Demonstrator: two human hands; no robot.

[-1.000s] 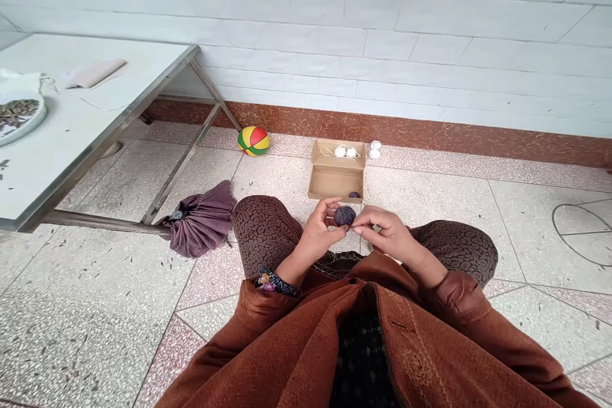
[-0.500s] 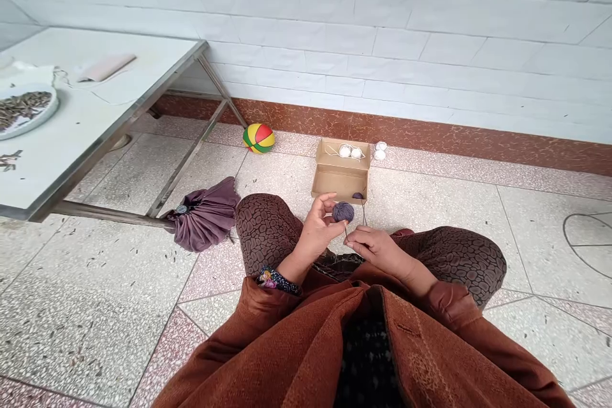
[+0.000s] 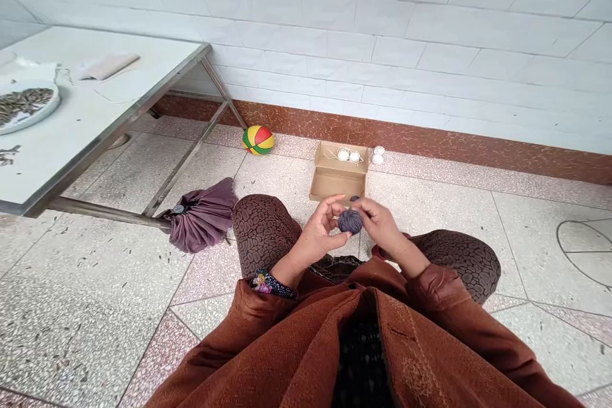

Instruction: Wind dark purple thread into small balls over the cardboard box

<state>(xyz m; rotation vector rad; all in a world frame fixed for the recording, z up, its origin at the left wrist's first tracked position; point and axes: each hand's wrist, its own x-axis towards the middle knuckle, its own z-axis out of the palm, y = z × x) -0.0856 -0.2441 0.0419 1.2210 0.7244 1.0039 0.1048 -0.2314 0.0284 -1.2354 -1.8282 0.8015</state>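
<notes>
A dark purple-grey ball of yarn (image 3: 350,222) is held above my lap, between the thumb and fingers of my left hand (image 3: 318,231). At the ball's upper right side, my right hand (image 3: 381,223) has its fingers pinched on the yarn strand, which is mostly hidden by the fingers. Just beyond my hands lies an open cardboard box (image 3: 327,183). A smaller dark yarn ball (image 3: 354,198) sits at the box's near right corner, partly covered by my right hand. White yarn balls (image 3: 349,155) rest in the open lid.
More white balls (image 3: 378,154) lie right of the box by the wall. A colourful ball (image 3: 258,140) is near the leg of a metal-framed table (image 3: 157,51), which bears a white tray (image 3: 55,105). A purple cloth bag (image 3: 205,213) lies left of my knee.
My right hand has moved from below the yarn ball up to its upper right side. The ball has shifted slightly right and down, still in my left hand.
</notes>
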